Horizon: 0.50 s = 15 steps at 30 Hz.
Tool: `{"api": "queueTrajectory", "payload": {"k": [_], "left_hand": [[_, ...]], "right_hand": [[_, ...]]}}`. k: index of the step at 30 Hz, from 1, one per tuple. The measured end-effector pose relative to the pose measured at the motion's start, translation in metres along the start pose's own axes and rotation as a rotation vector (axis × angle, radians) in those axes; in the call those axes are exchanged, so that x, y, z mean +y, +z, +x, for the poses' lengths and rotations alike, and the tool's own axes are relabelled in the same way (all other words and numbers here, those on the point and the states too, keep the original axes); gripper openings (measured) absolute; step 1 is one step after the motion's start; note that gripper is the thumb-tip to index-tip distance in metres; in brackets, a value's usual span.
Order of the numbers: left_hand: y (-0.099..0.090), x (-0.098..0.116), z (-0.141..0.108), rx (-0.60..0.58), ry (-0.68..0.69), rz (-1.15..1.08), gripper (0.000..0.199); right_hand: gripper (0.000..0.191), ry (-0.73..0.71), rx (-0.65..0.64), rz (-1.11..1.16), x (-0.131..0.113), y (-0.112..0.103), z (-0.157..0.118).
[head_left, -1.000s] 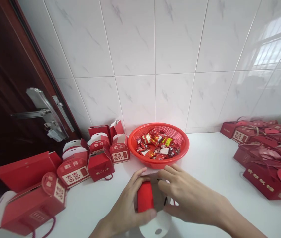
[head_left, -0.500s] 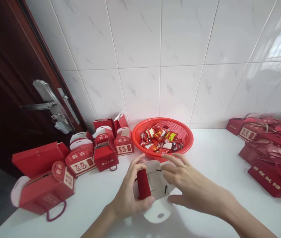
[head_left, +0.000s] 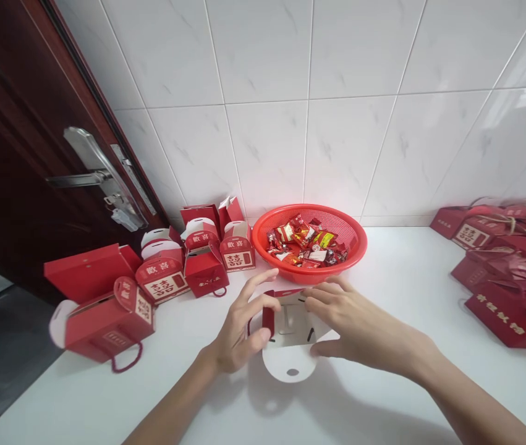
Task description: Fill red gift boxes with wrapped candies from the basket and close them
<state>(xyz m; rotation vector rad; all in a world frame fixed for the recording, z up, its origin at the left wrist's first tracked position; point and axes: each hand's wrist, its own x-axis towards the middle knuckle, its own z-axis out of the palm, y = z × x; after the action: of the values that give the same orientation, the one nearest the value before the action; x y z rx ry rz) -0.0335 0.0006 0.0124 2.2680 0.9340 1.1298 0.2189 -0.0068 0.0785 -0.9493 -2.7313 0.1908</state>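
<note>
A red cardboard gift box (head_left: 290,322) with a white inside stands with its top open in front of me. Its near white flap (head_left: 289,366), rounded and with a hole, folds out toward me. My left hand (head_left: 245,324) holds the box's left side, thumb and index finger curled about the red side panel, the other fingers raised. My right hand (head_left: 353,324) grips the right side, fingers over the top edge and thumb near the front flap. Just behind stands a red plastic basket (head_left: 358,240) with wrapped candies (head_left: 306,241) in it.
Several red gift boxes stand at the left, the nearest box (head_left: 105,324) with its lid up and a cord handle. More red boxes (head_left: 508,309) are grouped at the right. Behind the white table (head_left: 397,272) rises a tiled wall; a dark door (head_left: 16,123) is at the left.
The view has shifted, so surroundings sit higher in the picture. My left thumb has drawn back from the front flap toward the left panel. My right hand stays on the right side.
</note>
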Motion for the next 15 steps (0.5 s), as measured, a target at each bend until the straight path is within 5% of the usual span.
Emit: {"api": "queueTrajectory", "payload": {"k": [5, 13, 15], "left_hand": [[-0.001, 0.007, 0.003, 0.106, -0.065, -0.022, 0.026], [-0.009, 0.005, 0.011, -0.005, -0.208, -0.062, 0.003], [-0.010, 0.003, 0.010, -0.046, -0.231, -0.072, 0.020]], "right_hand": [[0.035, 0.045, -0.072, -0.016, -0.005, 0.001, 0.004], [0.053, 0.113, -0.108, -0.015, -0.004, 0.001, 0.007], [0.055, 0.126, -0.116, -0.006, -0.002, 0.001, 0.007]]}}
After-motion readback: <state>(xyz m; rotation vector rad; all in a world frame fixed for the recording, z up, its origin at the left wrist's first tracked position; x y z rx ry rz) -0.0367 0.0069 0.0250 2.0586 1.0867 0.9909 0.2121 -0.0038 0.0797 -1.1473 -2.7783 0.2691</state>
